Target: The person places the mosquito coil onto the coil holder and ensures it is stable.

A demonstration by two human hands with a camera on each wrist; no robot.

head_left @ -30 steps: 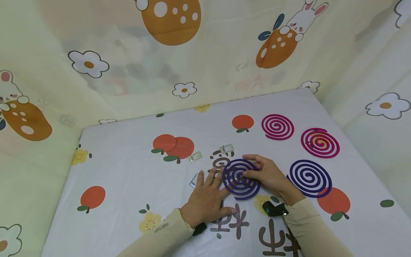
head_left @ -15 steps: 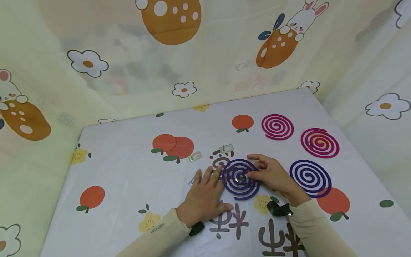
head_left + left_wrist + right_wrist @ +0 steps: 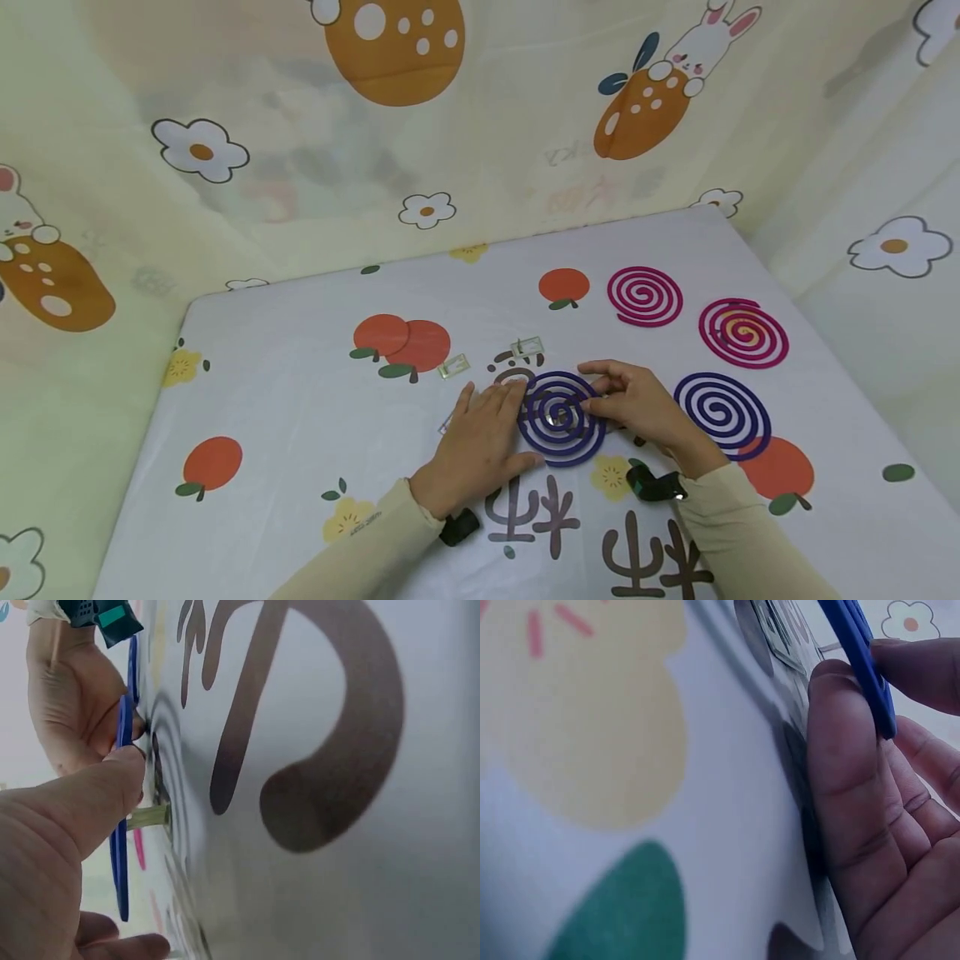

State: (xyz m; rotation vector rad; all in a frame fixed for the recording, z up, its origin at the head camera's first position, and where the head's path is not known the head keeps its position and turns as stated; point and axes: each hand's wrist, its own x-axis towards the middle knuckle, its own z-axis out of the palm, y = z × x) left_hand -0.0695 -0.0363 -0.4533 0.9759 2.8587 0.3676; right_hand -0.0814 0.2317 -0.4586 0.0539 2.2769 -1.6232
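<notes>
A dark blue mosquito coil (image 3: 562, 458) is held level just above the table, with a small metal stand (image 3: 154, 816) beneath its middle. My right hand (image 3: 637, 412) pinches the coil's right edge; in the right wrist view one finger lies under the blue rim (image 3: 874, 690) and another digit above it. My left hand (image 3: 476, 450) lies along the left edge, fingers straight and close together, thumb near the lower rim. In the left wrist view the thumb overlaps the coil (image 3: 120, 877), seen edge-on. Whether the left fingertips bear on the coil is hard to tell.
Another blue coil (image 3: 723, 417) lies to the right, with a pink coil (image 3: 645, 296) and a pink coil with a yellow centre (image 3: 780, 342) farther back. Two flat metal stands, one left (image 3: 453, 365) and one right (image 3: 527, 347), lie behind my hands on the patterned tablecloth (image 3: 285, 400).
My left hand's spread fingers have drawn together and turned toward the coil's left edge. The right hand has slid slightly outward along the coil, which stays nearly in place.
</notes>
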